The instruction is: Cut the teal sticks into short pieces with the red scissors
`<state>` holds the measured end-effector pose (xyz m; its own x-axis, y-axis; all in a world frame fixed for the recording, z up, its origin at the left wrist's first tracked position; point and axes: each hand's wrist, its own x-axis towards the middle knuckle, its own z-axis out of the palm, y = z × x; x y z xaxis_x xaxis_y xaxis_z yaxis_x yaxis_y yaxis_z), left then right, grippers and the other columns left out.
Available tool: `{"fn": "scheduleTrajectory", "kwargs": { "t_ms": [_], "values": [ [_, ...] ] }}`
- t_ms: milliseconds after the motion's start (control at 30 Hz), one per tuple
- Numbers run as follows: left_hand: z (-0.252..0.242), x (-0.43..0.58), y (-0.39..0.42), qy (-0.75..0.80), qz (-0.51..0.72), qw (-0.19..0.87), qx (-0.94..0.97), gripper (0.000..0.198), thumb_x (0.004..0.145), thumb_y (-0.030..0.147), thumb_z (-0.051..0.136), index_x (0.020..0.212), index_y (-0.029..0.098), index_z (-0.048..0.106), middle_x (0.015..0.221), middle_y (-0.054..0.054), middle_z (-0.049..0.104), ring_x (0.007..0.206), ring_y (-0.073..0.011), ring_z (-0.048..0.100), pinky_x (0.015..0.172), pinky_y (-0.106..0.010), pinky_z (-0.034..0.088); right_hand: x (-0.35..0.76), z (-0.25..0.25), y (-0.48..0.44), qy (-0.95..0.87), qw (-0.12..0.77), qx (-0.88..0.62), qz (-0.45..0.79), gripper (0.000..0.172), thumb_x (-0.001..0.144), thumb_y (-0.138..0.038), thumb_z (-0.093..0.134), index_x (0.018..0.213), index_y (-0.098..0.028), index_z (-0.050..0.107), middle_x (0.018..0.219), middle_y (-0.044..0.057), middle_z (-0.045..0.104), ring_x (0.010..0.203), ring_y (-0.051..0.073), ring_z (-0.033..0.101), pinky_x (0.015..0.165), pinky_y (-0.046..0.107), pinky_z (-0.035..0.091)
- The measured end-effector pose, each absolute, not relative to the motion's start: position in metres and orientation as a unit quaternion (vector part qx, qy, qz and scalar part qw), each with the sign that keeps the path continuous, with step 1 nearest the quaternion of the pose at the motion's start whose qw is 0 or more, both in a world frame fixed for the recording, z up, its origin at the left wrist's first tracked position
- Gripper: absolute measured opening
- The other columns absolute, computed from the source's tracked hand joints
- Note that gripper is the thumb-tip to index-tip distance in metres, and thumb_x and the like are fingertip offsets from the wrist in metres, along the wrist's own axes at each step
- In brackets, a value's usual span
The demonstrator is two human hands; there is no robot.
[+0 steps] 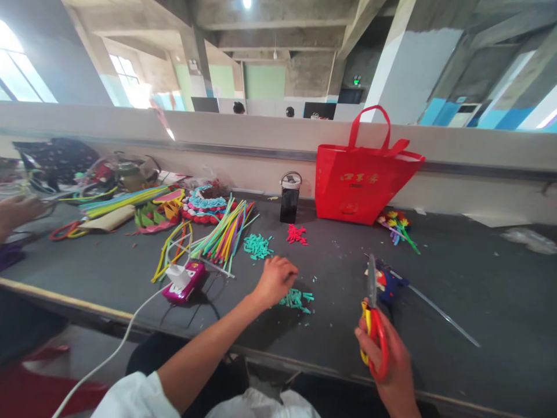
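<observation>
My right hand (387,354) grips a pair of scissors (378,342) with red and yellow handles, blades pointing up and away from me. My left hand (275,281) is over a small pile of cut teal pieces (296,299), partly covering it. Its fingers are loosely bent and apart, and I see nothing held in them. Another heap of teal pieces (257,247) lies just beyond that hand, and a heap of red pieces (296,234) is farther back. Past the scissors lies a dark blue figure-like craft item (390,284), beside a thin clear rod (448,318).
A red bag (357,183) stands at the back, near a dark cup with a white lid (289,200). Fuzzy coloured sticks (226,238) lie left of the heaps. A purple power block (186,284) trails a white cable. Another person's hand (20,212) is at far left.
</observation>
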<state>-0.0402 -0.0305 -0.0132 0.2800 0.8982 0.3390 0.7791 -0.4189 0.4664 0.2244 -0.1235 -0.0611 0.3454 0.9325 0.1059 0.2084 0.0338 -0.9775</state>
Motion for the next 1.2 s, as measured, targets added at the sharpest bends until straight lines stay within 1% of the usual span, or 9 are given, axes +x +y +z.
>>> {"fn": "scheduleTrajectory", "kwargs": {
  "t_ms": [133, 367, 533, 600, 667, 800, 933, 1067, 1200],
  "values": [
    [-0.013, -0.009, -0.038, 0.464, 0.201, 0.09, 0.858, 0.012, 0.081, 0.019, 0.057, 0.077, 0.019, 0.069, 0.082, -0.008, 0.067, 0.09, -0.0239, 0.053, 0.086, -0.04, 0.032, 0.221, -0.065, -0.125, -0.508, 0.507, -0.606, 0.344, 0.065, 0.071, -0.044, 0.072, 0.129, -0.019, 0.058, 0.093, 0.003, 0.07, 0.081, 0.019, 0.067, 0.075, 0.027, 0.055],
    [-0.019, 0.001, -0.028, 0.446, 0.16, 0.128, 0.871, 0.012, 0.068, 0.008, 0.059, 0.06, 0.015, 0.063, 0.071, -0.012, 0.064, 0.086, -0.0264, 0.053, 0.087, -0.044, 0.03, 0.221, -0.07, -0.124, -0.527, 0.505, -0.594, 0.337, 0.064, 0.076, -0.044, 0.069, 0.134, -0.021, 0.054, 0.094, 0.002, 0.07, 0.079, 0.018, 0.067, 0.071, 0.025, 0.056],
    [-0.018, -0.003, -0.024, 0.478, 0.263, 0.247, 0.801, 0.01, 0.058, 0.011, 0.064, 0.052, 0.017, 0.059, 0.059, -0.006, 0.06, 0.076, -0.0232, 0.055, 0.082, -0.04, 0.035, 0.22, -0.072, -0.125, -0.544, 0.509, -0.598, 0.296, 0.061, 0.078, -0.044, 0.067, 0.132, -0.02, 0.056, 0.1, 0.004, 0.072, 0.086, 0.021, 0.069, 0.078, 0.029, 0.056],
    [-0.014, -0.006, -0.023, 0.486, 0.328, 0.311, 0.748, 0.005, 0.063, 0.018, 0.06, 0.058, 0.017, 0.061, 0.058, -0.003, 0.058, 0.066, -0.0189, 0.053, 0.073, -0.035, 0.038, 0.218, -0.076, -0.126, -0.554, 0.511, -0.601, 0.266, 0.059, 0.079, -0.045, 0.065, 0.132, -0.021, 0.056, 0.112, 0.006, 0.07, 0.096, 0.023, 0.069, 0.084, 0.031, 0.055],
    [-0.006, -0.009, -0.023, 0.481, 0.399, 0.374, 0.685, 0.011, 0.071, 0.024, 0.054, 0.067, 0.017, 0.061, 0.061, -0.002, 0.058, 0.06, -0.016, 0.052, 0.066, -0.03, 0.039, 0.212, -0.08, -0.126, -0.571, 0.513, -0.593, 0.243, 0.057, 0.081, -0.044, 0.064, 0.133, -0.022, 0.054, 0.123, 0.007, 0.066, 0.105, 0.024, 0.067, 0.087, 0.031, 0.054],
    [0.018, -0.007, -0.026, 0.434, 0.513, 0.467, 0.575, 0.018, 0.077, 0.033, 0.05, 0.073, 0.017, 0.057, 0.069, -0.002, 0.057, 0.064, -0.0141, 0.054, 0.066, -0.027, 0.043, 0.194, -0.071, -0.12, -0.617, 0.518, -0.545, 0.232, 0.055, 0.086, -0.038, 0.06, 0.137, -0.023, 0.046, 0.13, 0.009, 0.061, 0.11, 0.023, 0.064, 0.088, 0.03, 0.054],
    [0.04, 0.003, -0.041, 0.372, 0.574, 0.538, 0.492, 0.016, 0.077, 0.032, 0.058, 0.071, 0.017, 0.056, 0.066, 0.0, 0.055, 0.063, -0.012, 0.052, 0.065, -0.025, 0.043, 0.175, -0.048, -0.117, -0.652, 0.499, -0.527, 0.22, 0.055, 0.087, -0.038, 0.06, 0.136, -0.023, 0.042, 0.132, 0.01, 0.057, 0.117, 0.024, 0.058, 0.098, 0.037, 0.048],
    [0.05, 0.006, -0.066, 0.312, 0.615, 0.617, 0.379, 0.013, 0.073, 0.025, 0.069, 0.071, 0.016, 0.061, 0.063, 0.001, 0.058, 0.059, -0.0101, 0.051, 0.061, -0.022, 0.04, 0.162, -0.034, -0.124, -0.667, 0.49, -0.514, 0.227, 0.06, 0.082, -0.04, 0.065, 0.135, -0.023, 0.042, 0.128, 0.01, 0.059, 0.115, 0.025, 0.059, 0.096, 0.038, 0.049],
    [0.051, 0.005, -0.087, 0.352, 0.602, 0.619, 0.361, 0.014, 0.07, 0.025, 0.074, 0.07, 0.015, 0.064, 0.059, 0.001, 0.061, 0.054, -0.0097, 0.053, 0.059, -0.022, 0.041, 0.153, -0.028, -0.135, -0.684, 0.476, -0.495, 0.246, 0.062, 0.08, -0.034, 0.067, 0.135, -0.025, 0.041, 0.128, 0.008, 0.059, 0.114, 0.025, 0.06, 0.094, 0.036, 0.05]
  ]
}}
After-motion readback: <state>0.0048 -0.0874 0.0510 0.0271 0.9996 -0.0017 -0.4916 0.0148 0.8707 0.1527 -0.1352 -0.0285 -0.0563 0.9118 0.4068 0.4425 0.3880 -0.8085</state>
